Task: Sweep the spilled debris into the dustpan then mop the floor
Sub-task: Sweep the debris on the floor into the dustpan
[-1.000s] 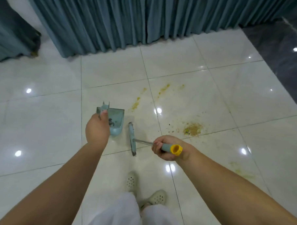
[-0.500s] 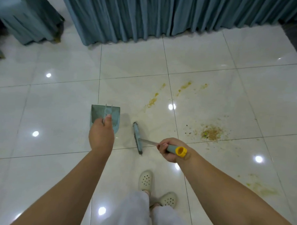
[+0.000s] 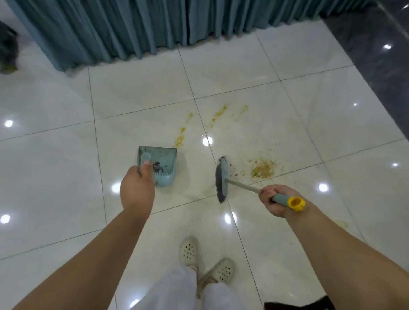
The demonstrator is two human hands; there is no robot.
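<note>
White trousers and 2 pale perforated shoes (image 3: 188,251) mark where a person stands on glossy tile, both bare arms reaching forward. Right hand (image 3: 274,200) is wrapped around the grey, yellow-capped handle of a short broom (image 3: 222,180), whose head rests on the floor with its long axis running away from the person. Left hand (image 3: 137,189) grips the stem of a teal dustpan (image 3: 162,163), which already carries a few dark scraps and sits to the left of the broom head, with bare floor between the 2. Just right of the broom head lies the main pile of crumbs (image 3: 262,169), so the right hand is the nearer one, and a leftward sweep would likely carry it toward the pan. Farther off, yellow smears (image 3: 180,139) streak the tiles beyond the pan, a job for the mop. Teal curtains (image 3: 134,23) hang at the back.
</note>
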